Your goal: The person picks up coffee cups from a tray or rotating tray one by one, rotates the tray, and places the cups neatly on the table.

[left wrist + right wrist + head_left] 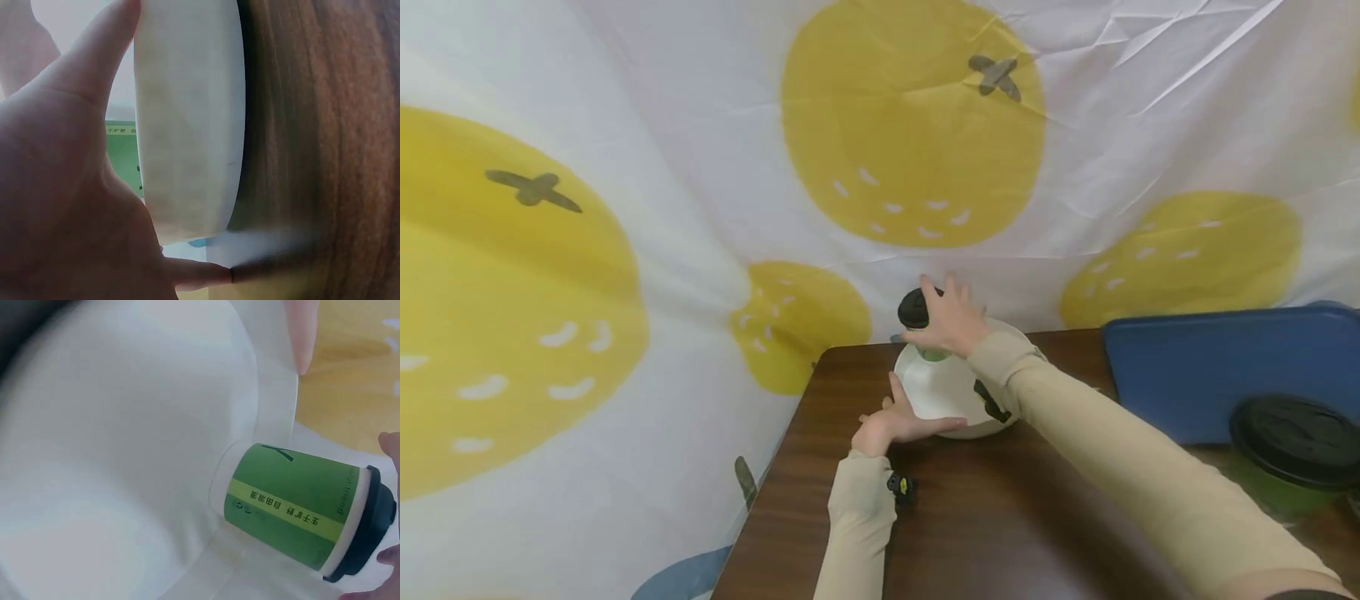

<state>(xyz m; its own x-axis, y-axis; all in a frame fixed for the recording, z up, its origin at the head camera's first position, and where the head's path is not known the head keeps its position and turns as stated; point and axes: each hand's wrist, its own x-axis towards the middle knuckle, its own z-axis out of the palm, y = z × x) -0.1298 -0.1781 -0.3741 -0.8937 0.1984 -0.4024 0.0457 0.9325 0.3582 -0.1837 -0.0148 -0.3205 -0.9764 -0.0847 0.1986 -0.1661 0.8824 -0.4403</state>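
A white round dish with a raised wall lies on the brown table near its far edge. Inside it, by the far left rim, stands a green paper cup with a white base and black lid. My right hand is around the lid with fingers spread; in the right wrist view the fingertips show a gap from the lid. My left hand rests against the dish's near left wall, thumb and fingers stretched wide along it.
At the right, a blue tray lies on the table. Nearer stands another green cup with a black lid. A white cloth with yellow fruit prints hangs right behind the brown table.
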